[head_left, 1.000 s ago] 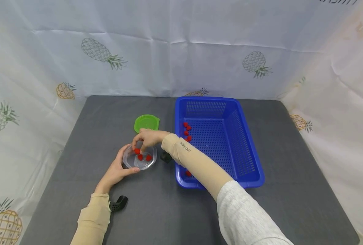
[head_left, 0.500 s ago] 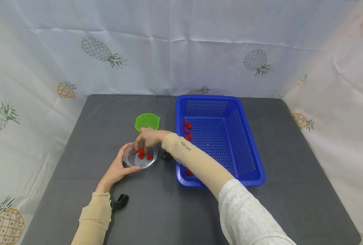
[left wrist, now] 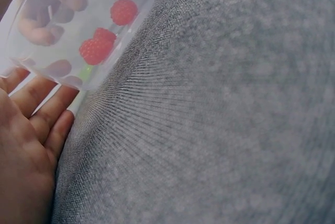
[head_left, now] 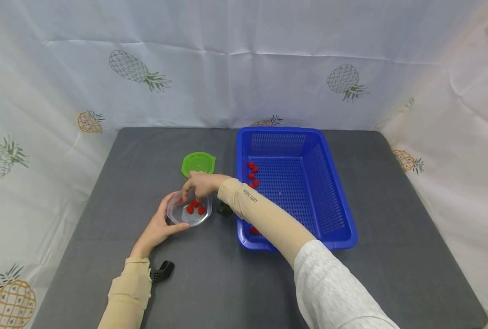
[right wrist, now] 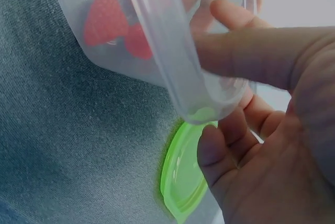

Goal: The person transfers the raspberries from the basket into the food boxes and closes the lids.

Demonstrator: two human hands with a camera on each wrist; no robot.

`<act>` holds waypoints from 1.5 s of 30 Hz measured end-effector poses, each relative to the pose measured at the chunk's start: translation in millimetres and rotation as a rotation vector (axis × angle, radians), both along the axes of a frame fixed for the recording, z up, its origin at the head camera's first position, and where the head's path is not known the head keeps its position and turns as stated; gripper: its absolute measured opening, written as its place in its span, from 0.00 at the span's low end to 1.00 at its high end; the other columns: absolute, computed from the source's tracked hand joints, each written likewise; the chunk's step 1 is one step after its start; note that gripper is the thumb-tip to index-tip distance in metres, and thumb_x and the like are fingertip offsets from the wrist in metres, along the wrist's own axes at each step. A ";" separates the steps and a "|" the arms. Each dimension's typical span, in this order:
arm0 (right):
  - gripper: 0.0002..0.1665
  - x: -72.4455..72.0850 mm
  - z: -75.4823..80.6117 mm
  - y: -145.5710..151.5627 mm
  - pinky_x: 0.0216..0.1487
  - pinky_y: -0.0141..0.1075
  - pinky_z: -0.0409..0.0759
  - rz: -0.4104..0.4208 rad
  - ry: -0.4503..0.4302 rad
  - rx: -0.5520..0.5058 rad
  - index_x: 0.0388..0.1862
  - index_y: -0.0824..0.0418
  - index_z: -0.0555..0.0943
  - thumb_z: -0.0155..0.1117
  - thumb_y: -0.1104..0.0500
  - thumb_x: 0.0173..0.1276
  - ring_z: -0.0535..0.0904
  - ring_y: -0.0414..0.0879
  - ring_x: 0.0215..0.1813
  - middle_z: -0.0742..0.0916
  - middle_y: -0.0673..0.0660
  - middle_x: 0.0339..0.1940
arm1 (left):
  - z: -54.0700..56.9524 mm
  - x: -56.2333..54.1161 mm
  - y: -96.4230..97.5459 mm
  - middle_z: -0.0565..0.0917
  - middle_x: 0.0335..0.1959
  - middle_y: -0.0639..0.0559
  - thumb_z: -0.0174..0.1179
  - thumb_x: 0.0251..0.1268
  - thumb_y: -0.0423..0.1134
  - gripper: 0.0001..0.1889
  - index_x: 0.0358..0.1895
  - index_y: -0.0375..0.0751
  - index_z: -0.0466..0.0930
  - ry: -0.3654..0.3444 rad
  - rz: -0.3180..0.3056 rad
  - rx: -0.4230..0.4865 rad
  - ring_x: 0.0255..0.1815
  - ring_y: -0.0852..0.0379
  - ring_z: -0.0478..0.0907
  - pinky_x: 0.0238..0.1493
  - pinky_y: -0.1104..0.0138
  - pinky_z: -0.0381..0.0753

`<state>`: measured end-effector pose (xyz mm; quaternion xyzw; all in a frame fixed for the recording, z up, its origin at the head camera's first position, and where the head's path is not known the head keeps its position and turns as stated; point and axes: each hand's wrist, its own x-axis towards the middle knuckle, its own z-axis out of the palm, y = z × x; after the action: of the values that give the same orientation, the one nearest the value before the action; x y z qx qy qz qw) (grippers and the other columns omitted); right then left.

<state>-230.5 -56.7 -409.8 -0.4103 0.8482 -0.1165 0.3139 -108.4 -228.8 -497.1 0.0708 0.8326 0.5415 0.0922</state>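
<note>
A clear plastic container with three red raspberries inside stands on the dark table. My left hand holds it from the left, with the thumb along the near side and the fingers round the far side. My right hand reaches over from the right, with thumb and index finger dipping inside the rim and nothing between them. Its other fingers stay outside the wall. In the right wrist view, two of the raspberries show clearly through the plastic.
A green lid lies just beyond the container. To the right stands a blue perforated basket with several raspberries along its left side, partly covered by the right forearm. Pineapple-print cloth hangs behind the table.
The right hand has let go of a raspberry, which has moved right and now lies with the other two inside the container. The left hand keeps its hold.
</note>
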 end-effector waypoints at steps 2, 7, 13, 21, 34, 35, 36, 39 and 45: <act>0.21 -0.5 0.5 0.7 0.41 0.28 0.68 -0.009 -0.022 -0.013 0.45 0.43 0.83 0.67 0.65 0.55 0.65 0.43 0.47 0.72 0.52 0.49 | -0.4 0.4 0.2 0.50 0.74 0.41 0.70 0.49 0.38 0.51 0.73 0.52 0.43 -0.001 -0.002 0.004 0.72 0.40 0.50 0.65 0.39 0.54; 0.21 -4.4 3.8 4.4 0.43 0.29 0.68 -0.061 -0.150 -0.108 0.45 0.48 0.83 0.69 0.66 0.53 0.63 0.43 0.48 0.71 0.53 0.49 | -2.8 0.6 0.4 0.50 0.73 0.40 0.70 0.50 0.39 0.51 0.73 0.53 0.43 0.002 -0.001 -0.006 0.73 0.39 0.49 0.65 0.38 0.54; 0.19 -7.5 6.8 6.4 0.45 0.30 0.69 -0.092 -0.258 -0.171 0.45 0.49 0.83 0.69 0.64 0.54 0.63 0.45 0.54 0.71 0.54 0.51 | -4.1 -0.6 0.2 0.56 0.72 0.41 0.70 0.50 0.40 0.50 0.72 0.52 0.44 0.012 0.002 -0.004 0.73 0.40 0.49 0.66 0.38 0.51; 0.17 -6.5 19.0 9.4 0.43 0.30 0.69 -0.057 -0.263 -0.203 0.48 0.52 0.81 0.67 0.59 0.58 0.64 0.47 0.53 0.71 0.60 0.54 | -2.7 -0.5 -0.3 0.48 0.74 0.40 0.69 0.50 0.41 0.52 0.73 0.52 0.41 -0.016 0.007 -0.027 0.73 0.37 0.47 0.65 0.35 0.50; 0.17 -8.7 41.9 33.8 0.50 0.33 0.69 -0.029 -0.250 -0.323 0.50 0.50 0.80 0.65 0.54 0.61 0.65 0.52 0.58 0.72 0.52 0.52 | -4.4 1.2 -1.1 0.56 0.72 0.41 0.70 0.50 0.40 0.51 0.73 0.53 0.43 0.010 0.002 0.009 0.73 0.40 0.50 0.65 0.37 0.51; 0.16 -8.7 43.9 37.2 0.51 0.33 0.69 -0.035 -0.247 -0.335 0.50 0.50 0.80 0.65 0.54 0.61 0.65 0.52 0.58 0.72 0.52 0.52 | -4.4 1.5 -1.1 0.58 0.71 0.42 0.70 0.50 0.40 0.51 0.73 0.54 0.43 0.013 0.000 0.018 0.72 0.41 0.51 0.65 0.38 0.51; 0.16 -8.7 46.0 40.7 0.50 0.33 0.69 -0.042 -0.242 -0.348 0.49 0.49 0.80 0.65 0.53 0.62 0.65 0.53 0.58 0.72 0.52 0.52 | -4.2 1.8 -1.1 0.60 0.71 0.42 0.70 0.50 0.39 0.50 0.72 0.54 0.44 0.020 -0.004 0.031 0.72 0.41 0.52 0.65 0.38 0.52; 0.16 -8.6 51.0 51.4 0.47 0.32 0.69 -0.068 -0.220 -0.378 0.49 0.48 0.79 0.65 0.52 0.61 0.66 0.50 0.54 0.72 0.51 0.49 | -2.8 2.7 -1.2 0.63 0.69 0.43 0.69 0.50 0.36 0.49 0.72 0.54 0.46 0.041 -0.017 0.064 0.70 0.46 0.57 0.65 0.45 0.55; 0.16 -7.0 57.3 72.0 0.38 0.31 0.69 -0.107 -0.233 -0.426 0.50 0.50 0.79 0.65 0.53 0.62 0.68 0.44 0.38 0.74 0.51 0.37 | -0.2 2.6 -0.9 0.66 0.69 0.46 0.70 0.49 0.35 0.48 0.71 0.56 0.48 0.067 -0.027 0.072 0.67 0.64 0.62 0.62 0.72 0.58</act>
<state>-237.5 15.3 -352.5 -0.4054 0.7833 -0.3556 0.3092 -105.8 -229.7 -497.3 0.1036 0.8141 0.5672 0.0688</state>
